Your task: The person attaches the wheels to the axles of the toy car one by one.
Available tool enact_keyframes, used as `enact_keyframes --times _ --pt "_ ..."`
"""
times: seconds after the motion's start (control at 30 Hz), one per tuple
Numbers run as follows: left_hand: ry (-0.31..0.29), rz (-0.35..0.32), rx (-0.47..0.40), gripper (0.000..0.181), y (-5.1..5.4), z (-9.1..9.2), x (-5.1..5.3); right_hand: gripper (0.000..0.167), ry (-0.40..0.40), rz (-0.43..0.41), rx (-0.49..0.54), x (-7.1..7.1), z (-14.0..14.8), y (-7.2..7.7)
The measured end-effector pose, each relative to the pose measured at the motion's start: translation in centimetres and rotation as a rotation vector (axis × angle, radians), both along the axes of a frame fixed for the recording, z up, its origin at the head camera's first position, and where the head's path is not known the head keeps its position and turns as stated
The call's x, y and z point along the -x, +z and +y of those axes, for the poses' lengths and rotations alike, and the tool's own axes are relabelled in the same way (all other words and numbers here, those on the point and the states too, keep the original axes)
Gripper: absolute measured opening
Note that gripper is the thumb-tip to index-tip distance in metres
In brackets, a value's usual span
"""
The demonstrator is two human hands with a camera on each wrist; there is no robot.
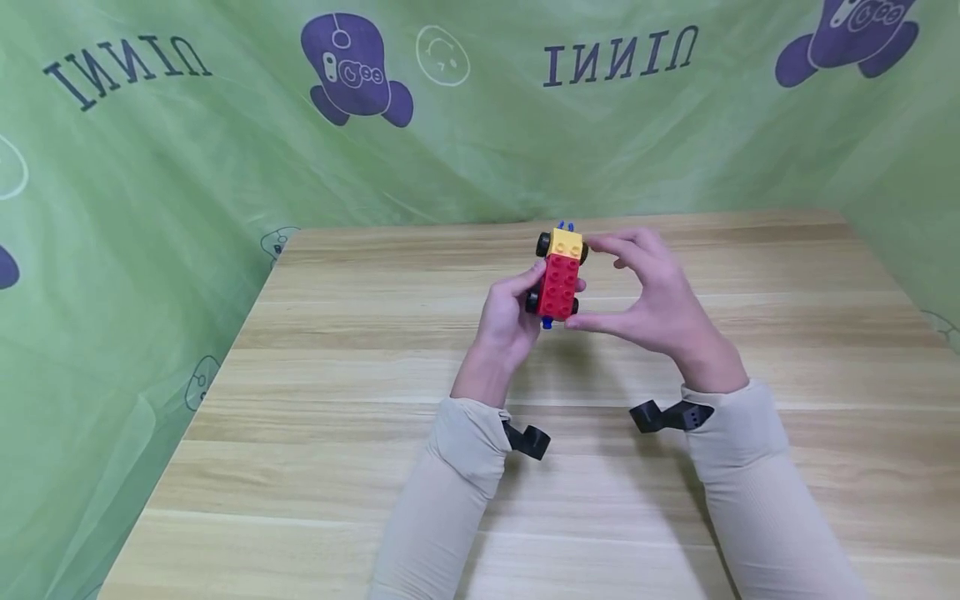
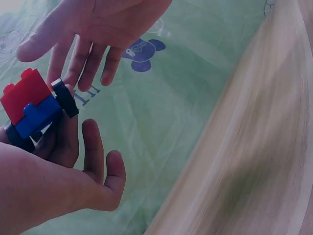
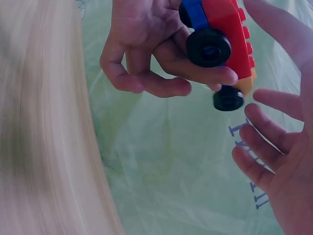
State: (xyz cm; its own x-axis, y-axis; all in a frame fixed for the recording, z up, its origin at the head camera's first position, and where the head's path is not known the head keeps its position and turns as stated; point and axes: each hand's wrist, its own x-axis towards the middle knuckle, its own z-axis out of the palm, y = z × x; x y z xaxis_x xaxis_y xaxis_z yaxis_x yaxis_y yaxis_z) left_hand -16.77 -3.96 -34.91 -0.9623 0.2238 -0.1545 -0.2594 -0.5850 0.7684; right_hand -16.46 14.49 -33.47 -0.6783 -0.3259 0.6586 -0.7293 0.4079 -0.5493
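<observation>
A toy car [image 1: 559, 287] of building blocks is held up above the table, with a red studded brick and a yellow brick [image 1: 566, 243] at its far end. Black wheels [image 3: 208, 47] sit along both sides of a blue base [image 2: 41, 117]. My left hand [image 1: 510, 321] grips the car from the left, thumb on its near side and fingers beneath. On the other side, my right hand [image 1: 663, 292] is spread, its index fingertip by the yellow end and its thumb tip by the rear end. Whether those fingertips touch the car is hard to tell.
A wood-grain table [image 1: 337, 467] lies under both hands. Green printed cloth [image 1: 480, 158] hangs behind it and at its sides. Each sleeved wrist carries a small black camera mount [image 1: 528, 442].
</observation>
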Motion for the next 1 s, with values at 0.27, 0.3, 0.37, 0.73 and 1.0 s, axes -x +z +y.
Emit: enact_keyframes --times 0.27,0.3,0.37,0.73,1.0 --pt "-0.083 0.021 -0.011 0.04 0.0 0.2 -0.1 0.114 -0.04 -0.055 -0.06 -0.1 -0.1 0.1" --pt "-0.089 0.025 -0.005 0.04 0.0 0.2 -0.1 0.115 -0.046 -0.054 -0.061 -0.2 -0.1 0.1" --pt "-0.096 0.031 0.006 0.04 -0.1 0.3 -0.1 0.118 -0.058 -0.046 -0.072 -0.2 -0.1 0.0" --pt "-0.077 0.052 0.151 0.043 -0.1 0.2 0.0 0.116 -0.058 0.009 -0.115 0.3 -0.2 -0.4" --pt "0.024 -0.026 0.617 0.03 -1.2 -0.4 0.6 0.104 -0.057 -0.24 -0.216 1.4 0.1 -2.8"
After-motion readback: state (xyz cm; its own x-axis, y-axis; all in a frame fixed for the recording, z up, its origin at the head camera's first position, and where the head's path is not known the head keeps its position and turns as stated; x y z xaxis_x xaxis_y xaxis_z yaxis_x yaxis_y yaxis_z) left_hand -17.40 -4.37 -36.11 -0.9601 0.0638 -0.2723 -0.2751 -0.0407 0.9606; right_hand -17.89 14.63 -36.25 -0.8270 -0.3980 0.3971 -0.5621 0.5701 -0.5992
